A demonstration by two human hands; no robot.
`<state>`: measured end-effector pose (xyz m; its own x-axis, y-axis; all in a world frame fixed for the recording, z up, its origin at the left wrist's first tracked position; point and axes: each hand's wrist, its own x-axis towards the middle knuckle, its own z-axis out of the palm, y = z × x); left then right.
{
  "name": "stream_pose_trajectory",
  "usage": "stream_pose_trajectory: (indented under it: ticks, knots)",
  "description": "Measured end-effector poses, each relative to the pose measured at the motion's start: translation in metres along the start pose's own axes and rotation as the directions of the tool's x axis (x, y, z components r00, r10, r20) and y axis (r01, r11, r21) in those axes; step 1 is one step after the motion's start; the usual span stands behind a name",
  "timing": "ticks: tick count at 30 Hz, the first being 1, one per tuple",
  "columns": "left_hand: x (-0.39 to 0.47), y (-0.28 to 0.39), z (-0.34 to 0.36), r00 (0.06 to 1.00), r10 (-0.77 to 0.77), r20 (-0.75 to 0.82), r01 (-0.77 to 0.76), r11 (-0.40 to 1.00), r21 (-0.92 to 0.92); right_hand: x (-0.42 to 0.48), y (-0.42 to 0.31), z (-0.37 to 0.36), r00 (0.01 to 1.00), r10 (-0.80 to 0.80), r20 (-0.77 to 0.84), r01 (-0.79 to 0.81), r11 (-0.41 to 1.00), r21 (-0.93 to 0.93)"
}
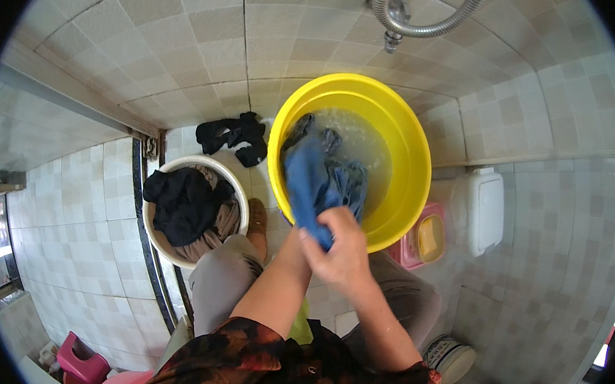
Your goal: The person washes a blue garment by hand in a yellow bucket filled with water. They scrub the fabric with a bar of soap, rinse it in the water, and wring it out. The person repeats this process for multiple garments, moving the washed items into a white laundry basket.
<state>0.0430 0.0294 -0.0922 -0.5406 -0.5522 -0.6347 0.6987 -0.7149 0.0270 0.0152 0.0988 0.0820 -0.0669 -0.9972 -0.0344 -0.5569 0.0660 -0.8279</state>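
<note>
Blue denim-like cloth [306,175] rises out of cloudy water at the left side of a large yellow plastic basin [415,146]. My right hand [342,247] grips the near end of this cloth, over the basin's front rim. My left forearm reaches up to the same cloth, which hides my left hand; its grip cannot be seen. Darker wet fabric [299,131] lies in the water behind the blue piece.
Left of the basin stands a white tub [243,203] of black and brown clothes. Black garments [235,135] lie on the tiles behind it. A pink tray with yellow soap [431,237] sits at right. A metal shower hose [426,29] hangs above.
</note>
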Motion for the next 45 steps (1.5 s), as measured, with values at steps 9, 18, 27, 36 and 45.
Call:
stream_pose_trajectory:
  ticks: [9,18,27,36,45]
  knots:
    - [0.008,-0.018,0.055,0.969,0.076,-0.237,0.0,0.953,0.304,0.095,0.125,-0.033,0.828,0.163,-0.536,-0.413,0.824,-0.388]
    - [-0.009,-0.026,0.063,0.988,-0.13,-0.084,0.133,0.991,0.03,0.116,0.143,-0.045,0.821,0.247,-0.514,-0.51,0.721,-0.469]
    - [-0.049,0.043,0.108,0.975,-0.025,0.22,0.044,0.996,-0.083,0.074,0.195,-0.115,0.668,0.721,-0.181,-0.313,0.494,0.811]
    - [-0.076,0.086,0.105,0.965,0.2,0.172,-0.193,0.98,-0.055,0.047,0.109,-0.143,0.755,0.651,-0.076,-0.36,0.509,0.782]
    - [-0.086,0.086,0.122,0.938,0.282,0.2,-0.281,0.959,-0.034,0.029,0.205,-0.095,0.884,0.18,-0.432,-0.307,0.919,-0.246]
